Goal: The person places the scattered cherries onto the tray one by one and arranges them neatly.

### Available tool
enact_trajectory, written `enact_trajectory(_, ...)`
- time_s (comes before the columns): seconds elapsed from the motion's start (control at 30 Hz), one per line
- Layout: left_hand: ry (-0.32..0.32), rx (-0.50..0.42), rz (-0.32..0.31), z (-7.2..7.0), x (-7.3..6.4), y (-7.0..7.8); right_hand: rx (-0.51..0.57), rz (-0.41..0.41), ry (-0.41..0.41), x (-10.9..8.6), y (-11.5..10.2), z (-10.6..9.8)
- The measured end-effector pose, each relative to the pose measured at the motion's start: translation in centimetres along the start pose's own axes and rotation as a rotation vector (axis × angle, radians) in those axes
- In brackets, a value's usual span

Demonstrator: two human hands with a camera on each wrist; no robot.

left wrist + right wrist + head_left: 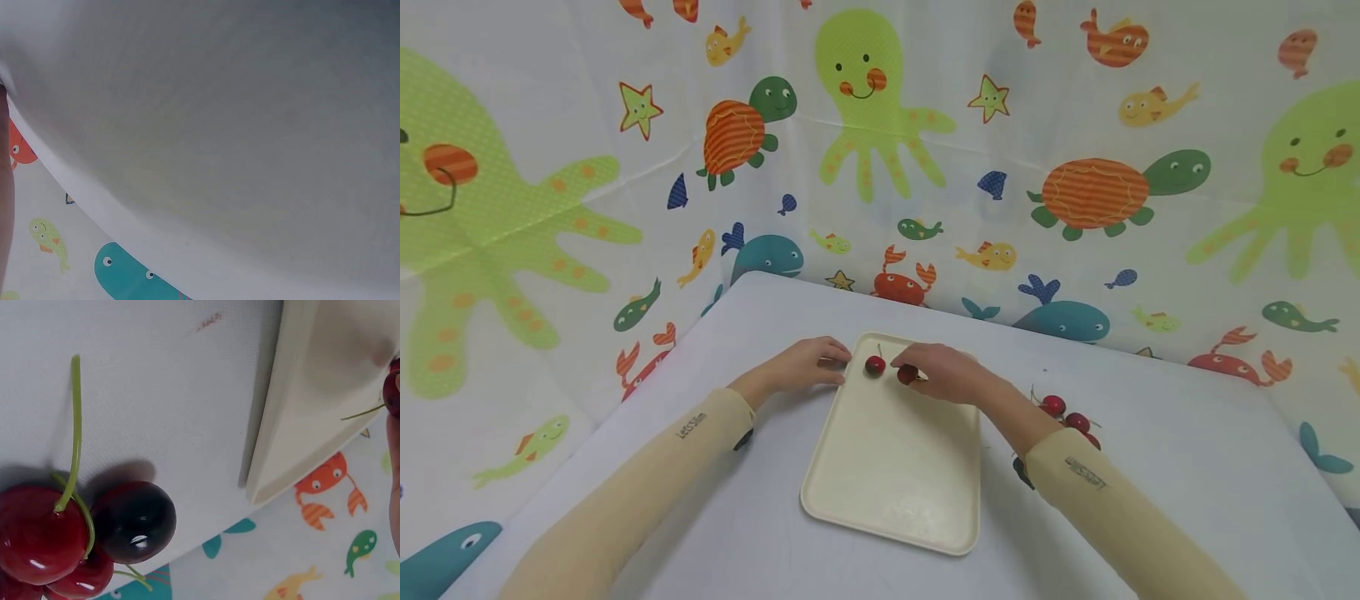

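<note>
A shallow cream tray [895, 467] lies on the white table. One red cherry [875, 366] with an upright stem rests inside it, near the far left corner. My right hand [943, 372] is over the tray's far part and pinches a second, darker cherry [907, 374] between thumb and fingers. In the right wrist view this held cherry [392, 394] shows at the right edge, its green stem pointing left. At the tray's left rim is my left hand [808, 364], relaxed, with its fingertips right beside the rim. The left wrist view shows mostly white cloth and hardly any hand.
Several loose cherries [1054, 405] with stems lie in a cluster right of the tray, partly behind my right forearm. Close up, they include a large red cherry [40, 534] and a nearly black one [134, 522]. A sea-animal curtain [880, 233] hangs behind the table.
</note>
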State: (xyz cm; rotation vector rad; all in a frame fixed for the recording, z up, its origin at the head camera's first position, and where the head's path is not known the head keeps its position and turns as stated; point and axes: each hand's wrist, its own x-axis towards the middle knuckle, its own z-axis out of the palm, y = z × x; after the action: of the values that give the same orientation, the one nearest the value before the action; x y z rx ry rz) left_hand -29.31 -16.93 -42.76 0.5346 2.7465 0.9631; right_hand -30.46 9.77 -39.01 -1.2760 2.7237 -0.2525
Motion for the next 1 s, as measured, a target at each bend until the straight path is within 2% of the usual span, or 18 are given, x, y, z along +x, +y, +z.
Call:
enact_trajectory(0.17,0.002,0.0,0.005,-0.08,-0.02,0.0,-0.056,-0.042,-0.055,0.57,-0.04,0.31)
enact_trajectory(0.43,-0.001,0.002,0.009,0.03,-0.05,-0.04,-0.089,-0.046,-0.105,0.91,0.12,0.74)
enact_trajectory(0.63,-0.001,0.004,0.008,-0.02,-0.13,0.16,-0.129,-0.07,-0.098,0.87,0.57,0.82)
enact_trajectory(0.87,0.002,0.003,0.006,-0.04,-0.07,0.12,-0.122,-0.09,-0.073,0.78,0.75,0.67)
enact_trajectory(1.0,-0.001,0.012,-0.005,-0.04,-0.03,0.09,-0.091,-0.042,-0.074,0.76,0.76,0.44)
